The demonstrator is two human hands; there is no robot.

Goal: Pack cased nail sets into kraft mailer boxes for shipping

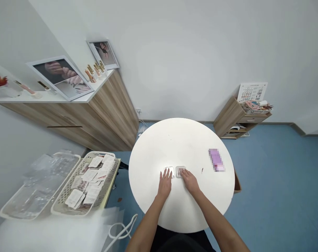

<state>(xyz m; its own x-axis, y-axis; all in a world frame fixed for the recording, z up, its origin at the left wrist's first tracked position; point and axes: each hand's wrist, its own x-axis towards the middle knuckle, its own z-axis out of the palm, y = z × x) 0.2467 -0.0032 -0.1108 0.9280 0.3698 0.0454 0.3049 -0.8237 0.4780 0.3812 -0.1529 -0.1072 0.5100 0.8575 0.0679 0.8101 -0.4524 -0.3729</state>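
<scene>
A small clear plastic box (178, 172) lies on the white round table, with small pinkish pieces inside that are too small to name. Just left of it is a clear, shallow piece (172, 170) like a lid; whether the two are joined I cannot tell. My left hand (164, 183) rests over that lid-like piece, fingers stretched out and spread. The fingers of my right hand (189, 180) are close together on the right side of the box, the tips reaching over its edge. They partly hide what is in it.
On the round table (174, 140) lie a pixelated purple object (216, 160) and a tiny dark item (202, 170). Left stand a basket of paper packets (89, 182) and a basket of clear plastic (43, 185). Behind are a wooden cabinet (111, 105) and a small shelf (229, 119).
</scene>
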